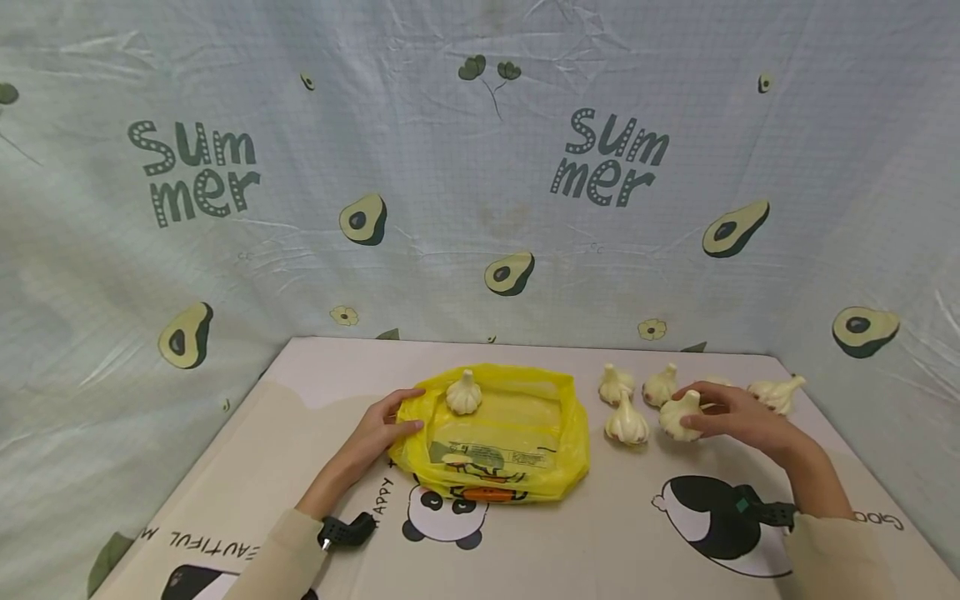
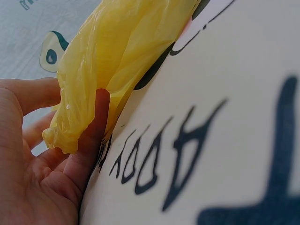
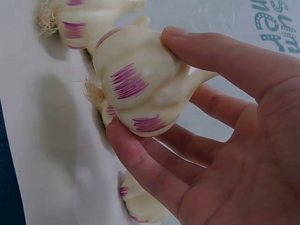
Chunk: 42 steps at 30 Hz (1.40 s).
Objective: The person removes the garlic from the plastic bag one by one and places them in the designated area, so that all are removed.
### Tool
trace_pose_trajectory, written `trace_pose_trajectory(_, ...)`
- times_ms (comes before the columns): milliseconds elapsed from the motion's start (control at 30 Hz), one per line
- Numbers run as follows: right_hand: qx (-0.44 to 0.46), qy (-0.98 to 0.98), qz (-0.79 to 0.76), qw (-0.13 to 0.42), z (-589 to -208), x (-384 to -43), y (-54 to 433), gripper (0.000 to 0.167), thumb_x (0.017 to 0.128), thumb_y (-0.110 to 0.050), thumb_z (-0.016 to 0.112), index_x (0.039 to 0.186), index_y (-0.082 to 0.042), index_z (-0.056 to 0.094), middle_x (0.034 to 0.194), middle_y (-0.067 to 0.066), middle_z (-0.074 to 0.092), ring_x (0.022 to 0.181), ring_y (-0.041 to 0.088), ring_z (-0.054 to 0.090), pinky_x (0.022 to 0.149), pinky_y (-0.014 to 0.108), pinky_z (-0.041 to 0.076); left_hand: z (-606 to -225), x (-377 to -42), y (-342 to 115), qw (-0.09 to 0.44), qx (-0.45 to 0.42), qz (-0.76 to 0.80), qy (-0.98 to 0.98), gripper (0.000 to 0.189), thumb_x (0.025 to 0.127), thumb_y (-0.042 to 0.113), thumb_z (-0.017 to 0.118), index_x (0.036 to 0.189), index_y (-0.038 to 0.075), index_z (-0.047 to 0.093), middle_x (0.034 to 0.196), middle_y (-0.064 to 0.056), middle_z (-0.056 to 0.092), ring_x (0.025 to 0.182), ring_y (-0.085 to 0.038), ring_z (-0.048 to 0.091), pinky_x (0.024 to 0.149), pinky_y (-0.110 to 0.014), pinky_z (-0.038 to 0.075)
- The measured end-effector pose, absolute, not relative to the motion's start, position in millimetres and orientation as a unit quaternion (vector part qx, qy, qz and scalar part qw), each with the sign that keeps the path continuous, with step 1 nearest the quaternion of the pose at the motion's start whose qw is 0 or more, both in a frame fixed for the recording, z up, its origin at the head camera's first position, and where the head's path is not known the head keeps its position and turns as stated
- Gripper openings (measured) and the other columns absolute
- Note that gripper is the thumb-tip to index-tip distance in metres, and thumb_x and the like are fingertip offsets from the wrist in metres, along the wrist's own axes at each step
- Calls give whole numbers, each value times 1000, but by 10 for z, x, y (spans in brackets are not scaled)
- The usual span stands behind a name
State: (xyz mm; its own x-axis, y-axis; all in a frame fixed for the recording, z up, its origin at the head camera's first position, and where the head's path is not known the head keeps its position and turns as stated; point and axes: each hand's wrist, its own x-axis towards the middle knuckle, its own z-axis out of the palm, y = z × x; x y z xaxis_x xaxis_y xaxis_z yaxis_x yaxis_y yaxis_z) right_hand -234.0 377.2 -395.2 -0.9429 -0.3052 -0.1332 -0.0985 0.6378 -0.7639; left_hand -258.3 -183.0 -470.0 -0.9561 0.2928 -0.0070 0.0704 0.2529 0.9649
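Observation:
A yellow plastic bag (image 1: 567, 450) lies spread open on the table, and one garlic bulb (image 1: 465, 393) sits in its back left part. My left hand (image 1: 382, 427) grips the bag's left side; in the left wrist view its fingers (image 2: 40, 93) curl around a bunched corner of yellow plastic (image 2: 77, 108). To the right of the bag, my right hand (image 1: 731, 412) holds a white garlic bulb (image 1: 679, 417) between thumb and fingers. Purple streaks mark this bulb (image 3: 140, 89) in the right wrist view, and its shadow falls on the table.
Several more garlic bulbs lie around the right hand: one in front (image 1: 627, 423), two behind it (image 1: 616, 383) (image 1: 661, 386), and one at the far right (image 1: 777, 393). A printed cloth (image 1: 450, 167) hangs behind the table's back edge. The pale tabletop (image 1: 622, 517) carries panda drawings.

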Motion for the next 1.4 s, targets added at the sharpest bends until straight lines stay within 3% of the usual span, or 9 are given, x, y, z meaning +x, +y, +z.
trace_pose_trajectory(200,-119,897,-407,124,-3958,-2325,3770,45,98,-33,70,134,-8,60,141,22,52,116,21,61,83,30,60,-4697,-2581,-1836,92,118,602,784,61,97,18,66,154,12,45,168,-15,32,138,-34,53,107,-34,53)
trace_pose_trajectory(633,-122,899,-404,118,-4047,-2347,3772,45,97,-28,71,134,-4,61,143,24,50,122,34,59,82,28,59,-4699,-2594,-1830,93,115,597,788,61,97,17,66,154,13,46,169,-13,31,141,-35,50,111,-41,51)
trace_pose_trajectory(867,-132,907,-388,97,-4055,-2351,3782,47,97,-28,70,137,-6,60,153,30,43,134,56,48,87,37,54,-4702,-2598,-1820,91,112,596,790,60,97,17,66,154,13,47,169,-13,32,141,-35,50,112,-43,50)
trace_pose_trajectory(1067,-149,908,-380,100,-4052,-2366,3775,43,96,-28,71,134,-8,66,150,28,50,127,47,57,86,39,53,-4697,-2594,-1820,90,113,595,791,60,97,18,66,154,13,47,168,-13,32,141,-35,50,112,-42,50)
trace_pose_trajectory(1300,-154,909,-373,103,-4050,-2372,3752,45,95,-27,72,134,-6,66,149,29,52,130,53,54,87,39,53,-4699,-2592,-1826,90,114,596,790,60,97,17,66,154,12,46,168,-13,32,140,-35,51,111,-40,51)
trace_pose_trajectory(1400,-154,909,-373,104,-4059,-2374,3748,45,95,-27,73,134,-6,66,147,27,53,128,48,56,86,37,53,-4701,-2591,-1829,88,114,595,791,60,97,17,66,154,12,47,168,-14,32,140,-35,51,110,-39,52)
